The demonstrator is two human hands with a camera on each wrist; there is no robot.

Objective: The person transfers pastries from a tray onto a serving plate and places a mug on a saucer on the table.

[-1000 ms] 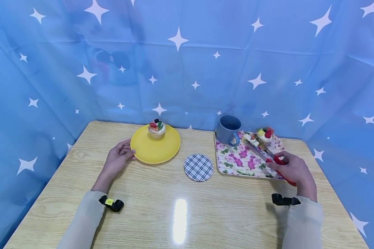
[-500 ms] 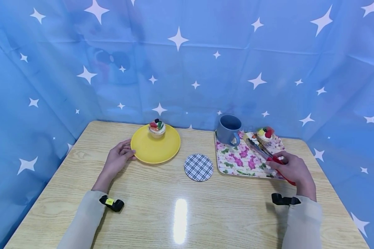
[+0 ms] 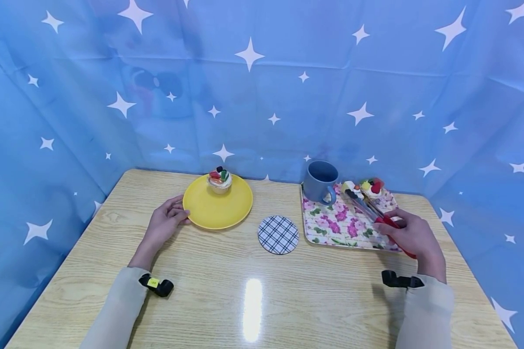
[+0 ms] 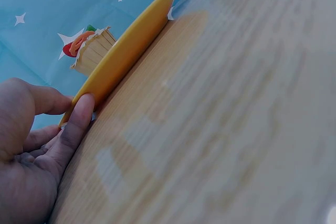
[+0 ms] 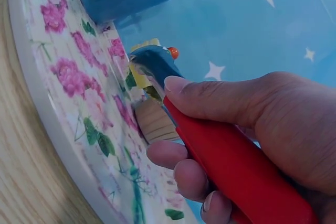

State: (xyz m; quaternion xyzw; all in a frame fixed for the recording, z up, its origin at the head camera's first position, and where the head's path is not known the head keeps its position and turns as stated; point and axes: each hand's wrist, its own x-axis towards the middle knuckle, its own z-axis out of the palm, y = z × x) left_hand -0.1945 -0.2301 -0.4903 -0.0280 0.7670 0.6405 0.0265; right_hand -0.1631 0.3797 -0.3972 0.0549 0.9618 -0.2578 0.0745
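Note:
My left hand pinches the near left rim of a yellow plate, thumb and fingers on either side of it in the left wrist view. On the plate stands a cupcake topped with cream and fruit. My right hand grips tongs by their red handles. The dark tong tips reach a small piece of cake on a floral tray; whether they clasp it I cannot tell. Right beside it, partly behind the tongs, sits another cupcake with a red berry.
A blue-grey mug stands at the tray's back left corner, close to the tong tips. Between plate and tray lies a round checked coaster. A blue star-patterned curtain hangs behind the wooden table.
The tong tips have shifted around the piece of cake, which was hidden half a second ago and shows again now. My left hand and the plate have stayed put.

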